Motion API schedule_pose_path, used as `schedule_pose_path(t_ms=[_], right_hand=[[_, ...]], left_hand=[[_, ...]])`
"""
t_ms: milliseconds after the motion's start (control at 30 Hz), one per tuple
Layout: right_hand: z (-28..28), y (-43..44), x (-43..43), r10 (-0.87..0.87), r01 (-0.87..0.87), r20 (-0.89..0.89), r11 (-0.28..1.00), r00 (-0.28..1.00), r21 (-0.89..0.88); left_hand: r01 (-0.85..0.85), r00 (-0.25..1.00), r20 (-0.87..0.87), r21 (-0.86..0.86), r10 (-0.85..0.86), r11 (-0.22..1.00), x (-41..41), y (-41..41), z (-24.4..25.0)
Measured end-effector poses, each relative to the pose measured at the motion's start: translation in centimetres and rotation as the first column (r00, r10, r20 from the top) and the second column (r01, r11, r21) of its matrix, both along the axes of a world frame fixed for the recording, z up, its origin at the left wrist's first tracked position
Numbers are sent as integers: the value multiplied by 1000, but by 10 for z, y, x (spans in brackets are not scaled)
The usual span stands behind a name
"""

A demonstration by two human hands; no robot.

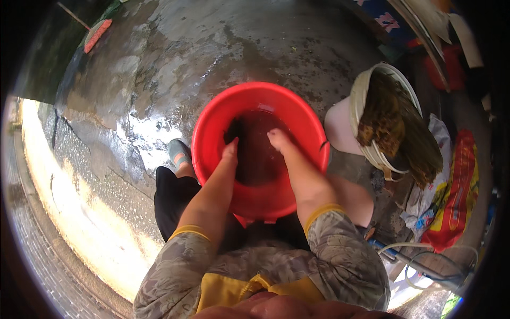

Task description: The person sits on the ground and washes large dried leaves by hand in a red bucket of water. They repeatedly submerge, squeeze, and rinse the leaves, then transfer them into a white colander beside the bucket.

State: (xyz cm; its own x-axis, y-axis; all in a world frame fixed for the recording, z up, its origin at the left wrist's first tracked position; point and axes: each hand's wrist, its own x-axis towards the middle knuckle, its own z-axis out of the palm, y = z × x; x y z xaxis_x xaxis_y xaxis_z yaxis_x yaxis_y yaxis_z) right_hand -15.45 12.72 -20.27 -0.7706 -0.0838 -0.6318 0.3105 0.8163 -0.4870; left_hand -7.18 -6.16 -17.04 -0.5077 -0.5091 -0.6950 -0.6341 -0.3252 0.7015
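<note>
A round red plastic basin [259, 203] stands on the wet floor between my legs, with dark, murky water [261, 159] inside. My left hand [231, 148] reaches into it on the left, against a dark clump [236, 129] near the inner wall; its fingers are hidden by the water and the clump. On the right, my right hand [277, 137] is over the water with its fingers curled, and whether anything lies in them is not visible. A thin dark strip hangs on the basin's right rim.
Right of the basin, a tilted whitish bucket [343, 127] holds long brown-green leaves [414, 135] that spill over its rim. Beyond it lie a red and yellow sack [458, 191], a white plastic bag [434, 171] and a hose [410, 245]. A broom with red bristles [95, 36] is at upper left.
</note>
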Motion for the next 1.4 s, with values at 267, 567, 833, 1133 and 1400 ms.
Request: schedule_pose_path(t_ms=[267,567,833,1133,1400], right_hand=[[-34,-74,28,-164,142,-65,955,984,-259],[-36,-68,49,-135,717,831,590,540,-370],[4,-63,39,-150,601,758,712,635,-363],[-46,-65,28,-151,178,182,973,972,-149],[-43,-30,53,-735,872,490,473,469,-126]], left_hand=[[309,929,-116,-279,-351,909,18,-22,-63],[461,793,-174,-456,-584,762,24,1,-85],[334,876,-254,-294,-410,896,42,22,-198],[595,790,69,-327,-609,734,3,7,-96],[576,804,66,-338,-591,745,-15,-10,-109]])
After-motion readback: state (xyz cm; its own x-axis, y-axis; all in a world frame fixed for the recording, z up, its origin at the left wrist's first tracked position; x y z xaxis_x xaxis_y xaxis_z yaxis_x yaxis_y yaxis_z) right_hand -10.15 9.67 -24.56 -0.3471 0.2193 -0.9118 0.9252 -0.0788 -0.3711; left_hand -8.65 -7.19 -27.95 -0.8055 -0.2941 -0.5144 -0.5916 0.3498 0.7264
